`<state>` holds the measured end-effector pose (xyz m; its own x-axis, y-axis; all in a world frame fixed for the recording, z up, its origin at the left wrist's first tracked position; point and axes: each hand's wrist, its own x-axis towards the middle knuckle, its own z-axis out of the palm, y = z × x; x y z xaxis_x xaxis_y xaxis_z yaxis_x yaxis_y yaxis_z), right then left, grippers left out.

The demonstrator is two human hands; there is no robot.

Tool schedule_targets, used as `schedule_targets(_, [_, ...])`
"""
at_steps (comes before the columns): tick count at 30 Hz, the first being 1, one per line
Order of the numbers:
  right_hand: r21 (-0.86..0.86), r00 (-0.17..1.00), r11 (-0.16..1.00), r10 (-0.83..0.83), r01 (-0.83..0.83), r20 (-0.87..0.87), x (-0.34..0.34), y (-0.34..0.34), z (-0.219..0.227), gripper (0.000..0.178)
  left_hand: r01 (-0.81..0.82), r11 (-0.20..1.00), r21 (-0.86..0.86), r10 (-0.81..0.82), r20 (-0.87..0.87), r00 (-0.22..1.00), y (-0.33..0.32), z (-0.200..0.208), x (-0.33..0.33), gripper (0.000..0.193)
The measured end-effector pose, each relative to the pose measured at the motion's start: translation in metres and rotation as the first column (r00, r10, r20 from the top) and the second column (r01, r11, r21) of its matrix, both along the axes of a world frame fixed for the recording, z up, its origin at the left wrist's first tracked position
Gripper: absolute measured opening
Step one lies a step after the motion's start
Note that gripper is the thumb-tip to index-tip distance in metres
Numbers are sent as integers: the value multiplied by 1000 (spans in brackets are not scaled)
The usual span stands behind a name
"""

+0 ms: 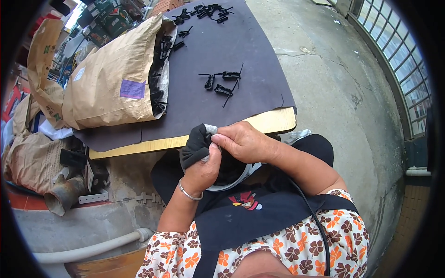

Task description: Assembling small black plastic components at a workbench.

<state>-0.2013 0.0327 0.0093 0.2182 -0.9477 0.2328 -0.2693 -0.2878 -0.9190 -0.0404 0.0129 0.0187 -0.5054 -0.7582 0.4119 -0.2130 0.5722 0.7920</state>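
Just off centre toward nine o'clock, we have a soft black fabric piece with a pale grey end (195,146). Our right hand (245,141) seems to pinch that end, thumb against fingers; our left hand's (203,175) fingers are hidden by the fabric, so we cannot tell their grip. We judge this close two-handed adjusting; the next move calls for steady fingertips.

The dark bundle (195,145) looked like soft, matt cloth. The sack (104,85) seemed of wrinkled paper, the table cover (208,48) smooth and matt, the bracelet (186,194) of shiny metal.
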Motion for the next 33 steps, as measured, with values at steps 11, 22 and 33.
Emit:
schedule_targets(11, [-248,896,944,-294,218,-332,-21,-17,-7,17,138,876,-462,153,539,828,-17,25,28,34])
schedule_targets(22, [-391,653,893,-434,222,-621,-21,-34,-25,22,-182,958,-223,238,257,937,-23,5,3,21])
schedule_targets(33, [-541,696,837,-437,82,-569,-32,-23,-16,7,-157,970,-184,201,253,946,-25,7,-12,25])
